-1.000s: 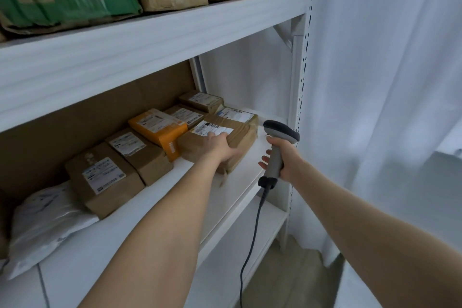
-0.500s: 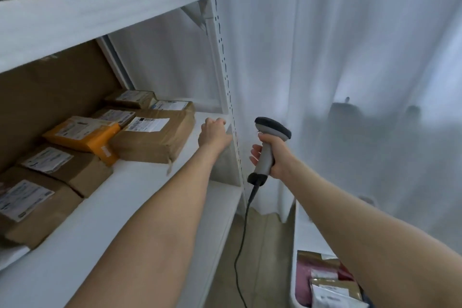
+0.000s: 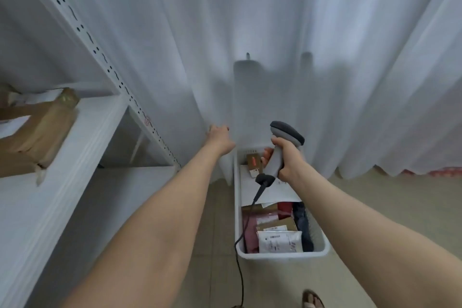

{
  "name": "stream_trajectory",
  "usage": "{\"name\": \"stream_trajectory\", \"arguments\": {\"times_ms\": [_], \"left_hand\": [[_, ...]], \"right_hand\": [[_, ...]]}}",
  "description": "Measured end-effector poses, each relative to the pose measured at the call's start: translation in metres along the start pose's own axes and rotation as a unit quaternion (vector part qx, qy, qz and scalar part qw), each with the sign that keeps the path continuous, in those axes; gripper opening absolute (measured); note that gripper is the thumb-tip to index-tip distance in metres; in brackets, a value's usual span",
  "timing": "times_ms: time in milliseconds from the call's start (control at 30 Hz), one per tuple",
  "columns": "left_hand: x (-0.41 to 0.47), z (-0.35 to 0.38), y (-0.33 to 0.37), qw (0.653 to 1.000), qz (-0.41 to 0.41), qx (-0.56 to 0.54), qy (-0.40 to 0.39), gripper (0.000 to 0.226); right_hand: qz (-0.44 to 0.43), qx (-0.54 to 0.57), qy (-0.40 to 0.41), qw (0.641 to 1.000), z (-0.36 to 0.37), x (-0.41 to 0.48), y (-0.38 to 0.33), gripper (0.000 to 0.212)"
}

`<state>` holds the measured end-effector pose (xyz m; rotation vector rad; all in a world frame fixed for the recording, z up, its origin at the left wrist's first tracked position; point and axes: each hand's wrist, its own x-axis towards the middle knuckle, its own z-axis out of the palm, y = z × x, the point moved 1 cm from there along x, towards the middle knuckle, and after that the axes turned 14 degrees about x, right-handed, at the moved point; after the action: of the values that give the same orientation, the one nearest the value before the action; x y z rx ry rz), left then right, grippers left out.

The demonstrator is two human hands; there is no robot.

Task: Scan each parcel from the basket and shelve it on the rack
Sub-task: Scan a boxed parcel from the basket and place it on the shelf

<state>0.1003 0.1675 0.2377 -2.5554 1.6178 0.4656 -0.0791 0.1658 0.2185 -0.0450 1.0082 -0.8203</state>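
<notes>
Our left hand (image 3: 220, 139) hangs empty, fingers loosely curled, out in front of the white curtain (image 3: 275, 32), while our right hand (image 3: 287, 161) is clenched round the grey pistol-grip barcode scanner (image 3: 281, 150). The parcels wait just below the right hand in the long white plastic basket (image 3: 282, 255) on the floor, a white labelled mailer (image 3: 280, 241) nearest us. The scanner's black cable (image 3: 241, 257) droops over the basket's near corner, so reaching down may snag it or drag the basket. Left of the left hand, a brown paper-wrapped parcel (image 3: 42, 132) sits at the white metal rack's (image 3: 75, 132) shelf edge, where a careless elbow might knock it off.
</notes>
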Motion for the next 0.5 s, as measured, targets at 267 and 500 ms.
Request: {"name": "stream_trajectory", "arguments": {"times_ms": [267, 500], "left_hand": [[0.029, 0.095, 0.101, 0.995, -0.008, -0.006, -0.1, 0.053], [0.063, 0.179, 0.126, 0.989, -0.016, 0.007, -0.144, 0.056]], "right_hand": [[0.009, 0.014, 0.08, 0.997, -0.106, 0.068, -0.067, 0.013], [0.05, 0.011, 0.126, 0.991, -0.156, 0.141, -0.071, 0.018]]}}
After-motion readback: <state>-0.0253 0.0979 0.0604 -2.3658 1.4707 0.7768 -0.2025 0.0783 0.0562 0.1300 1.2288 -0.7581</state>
